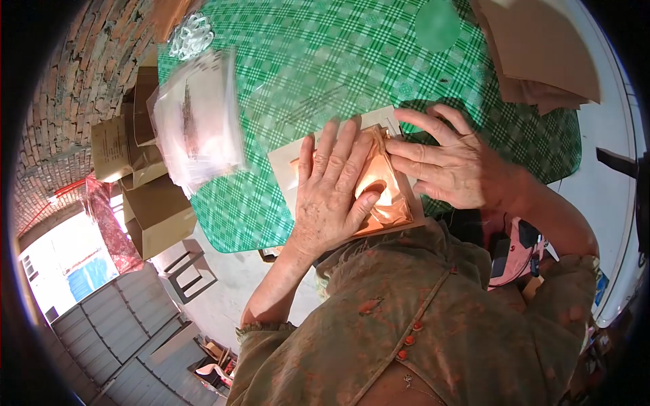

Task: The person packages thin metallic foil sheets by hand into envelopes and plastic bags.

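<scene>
A shiny copper-orange folded packet (380, 181) lies on a pale cardboard sheet (283, 161) at the near edge of the table. My left hand (332, 186) rests flat on the packet, fingers stretched forward and thumb out to the right. At the packet's right edge is my right hand (455, 166), its fingers apart and bent a little, some tips over or touching that edge. What lies under my left palm is hidden. Just beyond the hands, a clear plastic bag (298, 101) with faint print seems to lie on the green checked tablecloth (352, 40).
To the left lies a stack of clear plastic bags (196, 122), with a white tangled bundle (191, 35) behind it. Open cardboard boxes (159, 210) stand beyond the table's left side. Brown cardboard sheets (542, 47) sit at the far right. A stool (188, 271) is on the floor.
</scene>
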The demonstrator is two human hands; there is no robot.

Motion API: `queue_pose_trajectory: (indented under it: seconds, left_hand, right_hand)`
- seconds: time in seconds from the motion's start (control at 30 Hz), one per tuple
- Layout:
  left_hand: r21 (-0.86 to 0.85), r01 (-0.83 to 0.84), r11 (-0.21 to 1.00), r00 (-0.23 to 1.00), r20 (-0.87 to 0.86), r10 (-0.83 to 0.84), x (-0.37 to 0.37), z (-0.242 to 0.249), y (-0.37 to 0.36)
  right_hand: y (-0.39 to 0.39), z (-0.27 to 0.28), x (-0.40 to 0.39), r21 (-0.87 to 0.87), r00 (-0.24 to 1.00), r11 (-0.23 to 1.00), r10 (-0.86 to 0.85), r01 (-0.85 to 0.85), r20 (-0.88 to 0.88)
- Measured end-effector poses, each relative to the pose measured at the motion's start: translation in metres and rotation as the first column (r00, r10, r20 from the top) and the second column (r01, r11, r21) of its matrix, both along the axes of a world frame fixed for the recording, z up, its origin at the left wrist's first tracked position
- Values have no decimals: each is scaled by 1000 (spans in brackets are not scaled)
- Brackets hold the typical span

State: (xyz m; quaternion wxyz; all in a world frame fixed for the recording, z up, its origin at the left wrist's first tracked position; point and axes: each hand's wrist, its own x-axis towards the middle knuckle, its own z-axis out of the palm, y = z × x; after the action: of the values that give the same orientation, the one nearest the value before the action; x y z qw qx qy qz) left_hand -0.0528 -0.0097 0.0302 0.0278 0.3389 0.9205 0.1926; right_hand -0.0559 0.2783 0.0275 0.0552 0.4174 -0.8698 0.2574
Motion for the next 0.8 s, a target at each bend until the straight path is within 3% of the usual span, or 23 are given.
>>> queue_pose_trajectory:
  seconds: [0.47, 0.67, 0.8]
  left_hand:
    - [-26, -9, 1000, 1000, 21, 9, 0, 2, 2]
    - [-37, 7, 999, 1000, -4, -7, 0, -3, 0]
    - [-53, 1, 999, 1000, -12, -2, 1, -4, 0]
  right_hand:
    - [-6, 8, -5, 33, 998, 999, 15, -17, 61]
    - [-11, -1, 6, 60, 995, 996, -65, 70, -77]
    - [-18, 1, 9, 61, 996, 995, -72, 75, -51]
